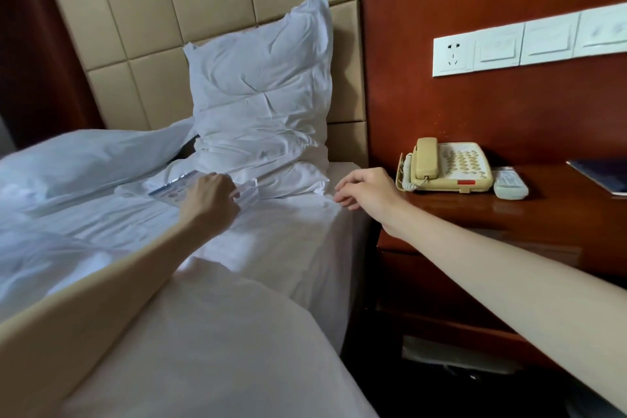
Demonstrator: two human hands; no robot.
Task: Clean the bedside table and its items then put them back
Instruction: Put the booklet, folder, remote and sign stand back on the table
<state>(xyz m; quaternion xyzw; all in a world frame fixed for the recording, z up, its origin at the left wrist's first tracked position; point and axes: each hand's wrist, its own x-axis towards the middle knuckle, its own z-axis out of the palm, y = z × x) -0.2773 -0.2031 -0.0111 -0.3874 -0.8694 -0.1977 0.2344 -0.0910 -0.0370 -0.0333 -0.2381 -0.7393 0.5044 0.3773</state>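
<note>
The dark red wooden bedside table (559, 214) stands at the right of the bed. On it sit a cream telephone (448, 166), a white remote control (510, 183) and a dark blue booklet (600, 175) at the right edge. My left hand (210, 195) is on the bed sheet in front of the pillow, its fingers curled on a clear stand-like item (246, 192) beside a printed blue and white card (171, 188). My right hand (364, 190) hovers over the bed's edge next to the table, fingers loosely curled, holding nothing.
A white pillow (261, 95) leans upright against the beige padded headboard (152, 44). A crumpled white duvet (68, 163) covers the bed's left side. A row of white wall sockets and switches (529, 44) runs above the table. A lower shelf under the table is dark.
</note>
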